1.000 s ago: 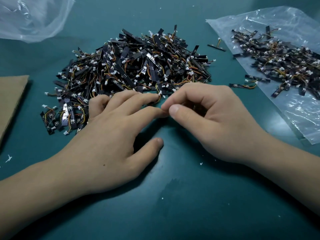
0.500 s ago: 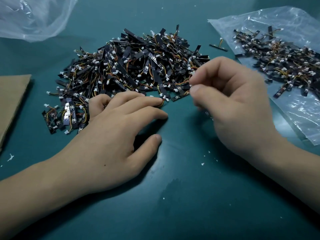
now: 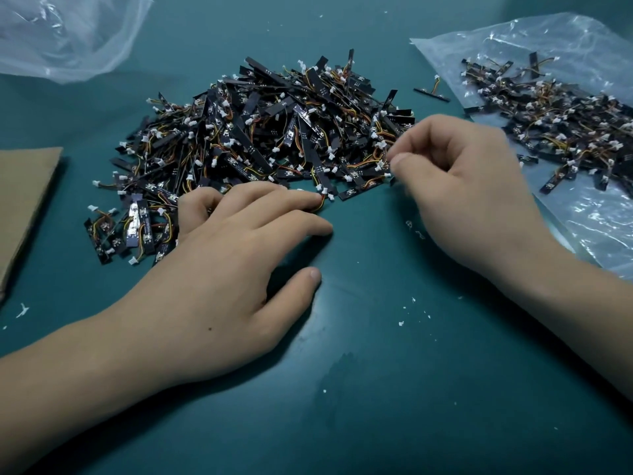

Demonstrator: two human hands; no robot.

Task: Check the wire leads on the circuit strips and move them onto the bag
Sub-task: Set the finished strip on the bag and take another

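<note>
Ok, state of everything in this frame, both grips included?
Left grip: open, flat on the table at the pile's edge.
Right grip: pinches a blurred dark strip beside the pile.
Pile: loose heap on the table.
Right bag: flat, strips spread on it.
Left bag: crumpled, looks empty.
Cardboard: lying flat.
Stray strip: alone between pile and right bag.

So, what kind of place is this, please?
Probably an electronics assembly or inspection bench: a big heap of small circuit strips with wire leads on a teal mat, and more strips laid on a clear plastic bag.
</note>
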